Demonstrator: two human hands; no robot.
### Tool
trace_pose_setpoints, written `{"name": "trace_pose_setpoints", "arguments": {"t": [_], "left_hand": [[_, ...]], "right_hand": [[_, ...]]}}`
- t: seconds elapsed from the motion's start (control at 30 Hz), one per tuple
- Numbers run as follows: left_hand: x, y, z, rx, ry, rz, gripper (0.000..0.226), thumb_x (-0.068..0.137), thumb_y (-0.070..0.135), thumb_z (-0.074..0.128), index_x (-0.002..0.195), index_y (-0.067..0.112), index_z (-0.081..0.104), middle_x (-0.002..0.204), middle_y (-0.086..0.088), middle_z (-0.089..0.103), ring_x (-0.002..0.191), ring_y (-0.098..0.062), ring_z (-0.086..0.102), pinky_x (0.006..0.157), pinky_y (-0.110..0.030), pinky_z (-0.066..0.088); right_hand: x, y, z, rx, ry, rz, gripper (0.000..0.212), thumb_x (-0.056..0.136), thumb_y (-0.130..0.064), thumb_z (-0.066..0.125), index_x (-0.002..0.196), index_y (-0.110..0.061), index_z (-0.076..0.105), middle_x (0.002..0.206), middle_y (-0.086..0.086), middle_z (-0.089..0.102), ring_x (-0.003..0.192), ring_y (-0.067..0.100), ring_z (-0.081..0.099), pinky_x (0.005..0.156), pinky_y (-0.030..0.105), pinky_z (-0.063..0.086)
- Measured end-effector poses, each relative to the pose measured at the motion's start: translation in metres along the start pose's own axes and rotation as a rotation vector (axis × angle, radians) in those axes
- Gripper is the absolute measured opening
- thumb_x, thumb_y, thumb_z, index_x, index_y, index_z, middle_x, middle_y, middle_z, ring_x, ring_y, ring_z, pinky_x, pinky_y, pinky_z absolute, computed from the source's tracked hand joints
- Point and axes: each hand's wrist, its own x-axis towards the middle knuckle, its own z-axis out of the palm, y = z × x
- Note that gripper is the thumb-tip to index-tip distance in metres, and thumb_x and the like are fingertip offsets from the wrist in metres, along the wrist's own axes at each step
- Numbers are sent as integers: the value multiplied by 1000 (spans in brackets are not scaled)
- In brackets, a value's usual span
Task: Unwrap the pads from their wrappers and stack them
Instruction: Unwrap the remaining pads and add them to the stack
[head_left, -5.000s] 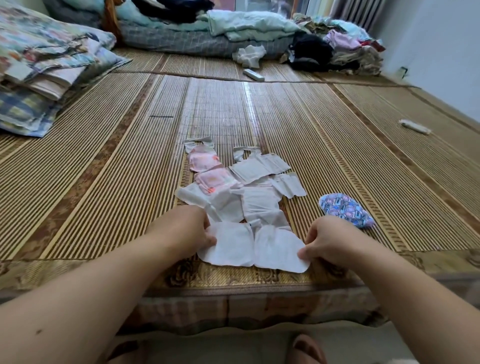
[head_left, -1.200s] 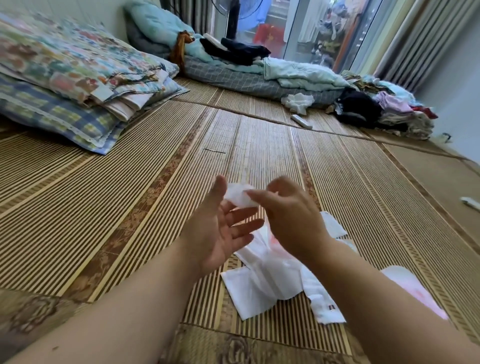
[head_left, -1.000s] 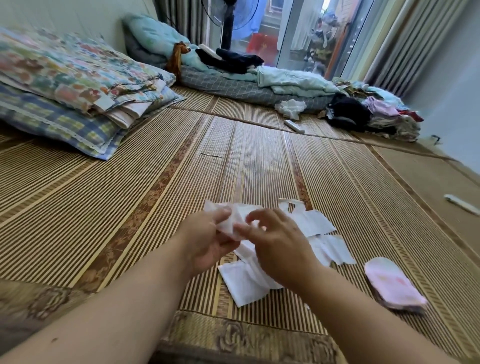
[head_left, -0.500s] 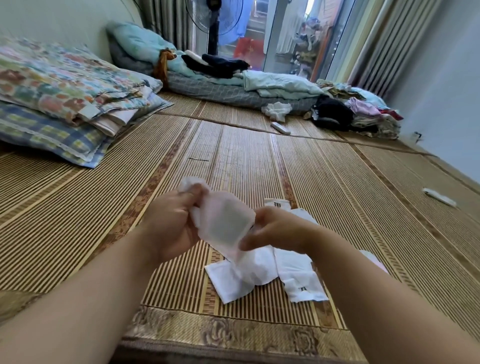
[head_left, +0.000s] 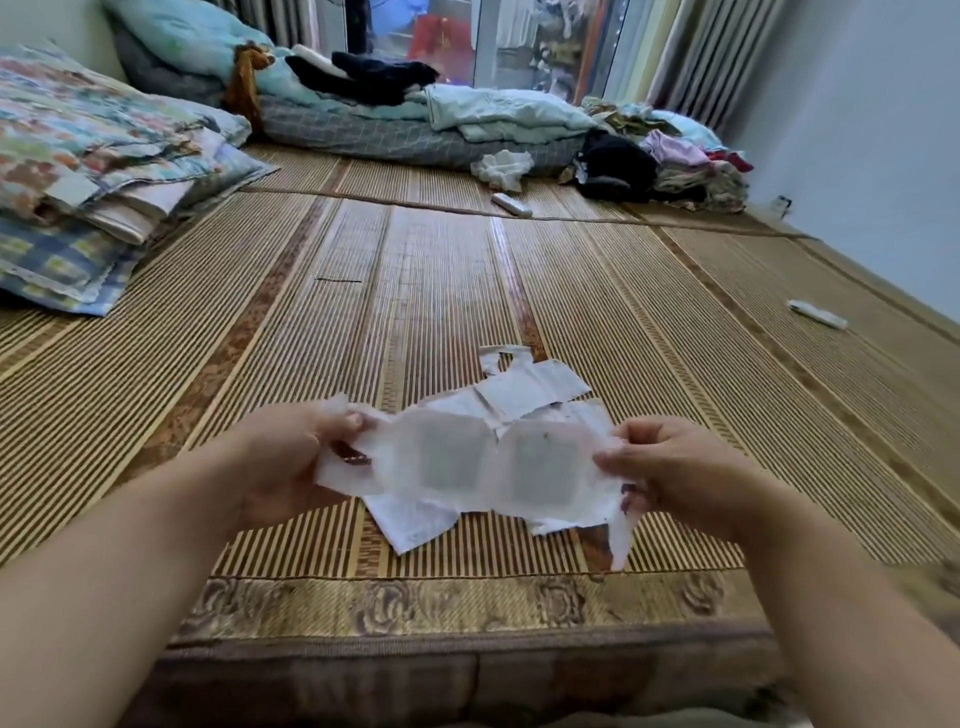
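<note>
A long white wrapper (head_left: 483, 462), unfolded flat with two greyish squares showing through it, is stretched between my hands above the bamboo mat (head_left: 441, 270). My left hand (head_left: 291, 457) pinches its left end and my right hand (head_left: 670, 467) pinches its right end. Under it, several opened white wrappers (head_left: 530, 387) lie loose on the mat; one corner (head_left: 410, 522) pokes out toward me. A torn strip hangs from my right hand. The stack of pads is hidden behind my right arm or out of view.
Folded quilts (head_left: 98, 171) lie at the left. Bedding and a heap of clothes (head_left: 670, 161) line the far edge. A white remote (head_left: 511, 204) and a small white packet (head_left: 816, 314) lie on the mat. The mat's patterned border (head_left: 441, 605) runs near me.
My hands have drawn apart and the wrapper, folded between them half a second ago, is now spread out flat and wide. The view tipped slightly downward.
</note>
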Motion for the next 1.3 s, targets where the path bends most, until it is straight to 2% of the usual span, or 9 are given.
{"name": "trace_pose_setpoints", "arguments": {"t": [0.1, 0.17, 0.23, 0.37, 0.6, 0.73, 0.8, 1.1, 1.3], "left_hand": [[0, -9, 3, 147, -5, -106, 19, 93, 7, 52, 105, 2, 65, 95, -20, 70, 66, -21, 68, 51, -29, 57], [-2, -13, 4, 228, -57, -180, 23, 87, 1, 58, 109, 1, 63, 97, -22, 72, 72, -25, 70, 58, -34, 60], [-3, -15, 5, 286, -77, -242, 32, 82, -5, 61, 113, 0, 60, 101, -26, 72, 80, -29, 70, 69, -39, 61], [-3, -19, 10, 403, -54, -270, 34, 80, -12, 59, 109, 5, 59, 84, -21, 70, 63, -21, 67, 57, -32, 58], [-10, -15, 0, 624, 69, -204, 20, 79, -5, 66, 96, 4, 70, 76, -16, 73, 67, -24, 66, 75, -42, 56], [-16, -10, -2, 594, 69, -185, 13, 79, 5, 69, 90, -2, 67, 59, -9, 66, 50, -17, 58, 48, -27, 51], [-18, -7, -2, 528, 39, -187, 15, 78, 8, 69, 88, -2, 63, 57, -8, 60, 45, -15, 52, 42, -24, 47], [-18, -2, 20, 349, -75, -140, 11, 76, 10, 67, 81, 6, 58, 54, -5, 57, 43, -11, 52, 39, -21, 47], [-5, -13, 55, 252, -73, -95, 10, 86, 8, 64, 78, 9, 58, 54, -3, 57, 46, -10, 56, 42, -19, 47]], "right_hand": [[-7, 1, -20, -15, 30, 105, 18, 71, -17, 73, 78, -3, 62, 63, 7, 65, 43, 13, 51, 40, 20, 49], [-9, 6, -31, -56, 62, 153, 22, 70, -19, 73, 81, -3, 62, 58, 4, 63, 42, 13, 50, 37, 21, 45], [-8, 16, -40, -83, 85, 212, 23, 74, -16, 73, 86, 0, 64, 62, 8, 65, 52, 21, 57, 49, 29, 50], [-5, 31, -49, -192, 171, 311, 14, 77, -6, 73, 88, 3, 70, 84, 19, 71, 80, 34, 67, 90, 52, 52], [-7, 31, -45, -354, 245, 305, 12, 82, -11, 71, 87, -1, 70, 83, 16, 75, 76, 30, 72, 82, 47, 56], [-9, 14, -25, -314, 197, 209, 9, 82, -13, 70, 85, -4, 69, 73, 12, 68, 54, 16, 58, 51, 29, 50], [-4, 9, -8, -249, 193, 150, 8, 82, -13, 70, 86, -5, 69, 71, 10, 68, 51, 14, 56, 47, 24, 47], [24, 14, 60, -349, 160, 103, 36, 87, -44, 61, 91, -8, 65, 82, 9, 73, 58, 15, 66, 54, 26, 53], [20, 14, 56, -352, 191, 107, 32, 93, -39, 53, 97, -8, 64, 82, 7, 69, 63, 19, 65, 63, 34, 53]]}}
